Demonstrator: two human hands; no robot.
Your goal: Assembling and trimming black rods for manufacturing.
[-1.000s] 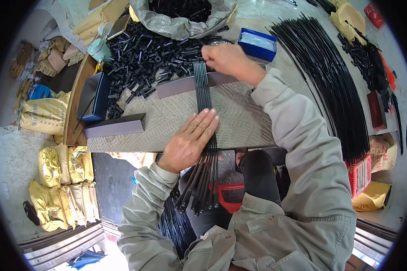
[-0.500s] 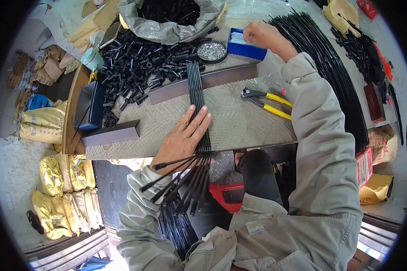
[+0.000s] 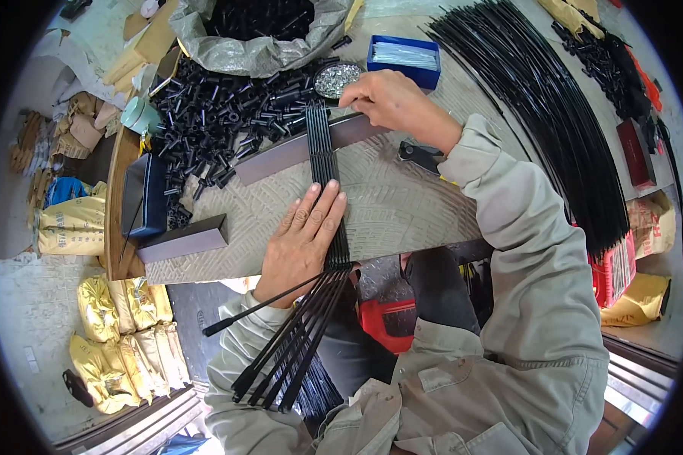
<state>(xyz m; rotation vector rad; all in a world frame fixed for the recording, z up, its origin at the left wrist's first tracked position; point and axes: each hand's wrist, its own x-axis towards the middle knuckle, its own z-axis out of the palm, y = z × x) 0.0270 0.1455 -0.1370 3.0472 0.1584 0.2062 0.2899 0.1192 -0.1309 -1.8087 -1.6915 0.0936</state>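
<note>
Work looks partway through, prob. one batch: a row of approx. 10 rods [image 3: 324,165] lies side by side, upper part across the steel bar [image 3: 269,161], lower ends fanned past the table edge over the lap, one straying left over the sleeve. Lining up seems mostly done at the top; nothing visibly fitted on the upper tips, tho they're too small to be sure. Lots prob. left: a big stock of rods [image 3: 539,98] on the R, plus loose tubes [image 3: 228,106] heaped behind the bar.

L hand [image 3: 300,241] is flat on the row, fingers straight, palm down. R hand [image 3: 391,98] is half curled, tips close tog. by the dish [image 3: 337,78] of silvery bits; can't tell if it's pinching anything.

Table [image 3: 402,208] has a ridged grey-beige top. On it: pliers [image 3: 420,156] partly under the R cuff, blue box [image 3: 402,75] w/ pale strips, 2nd bar [image 3: 186,242] and dark bin [image 3: 156,197] on the L, grey sack [image 3: 258,61] w/ black pcs at the back, mint cup [image 3: 140,114].

Room: yellow bags [image 3: 102,303] stacked on the L, cartons & paper behind, red crate [image 3: 618,265] low on the R, bright light at the bottom corners.
</note>
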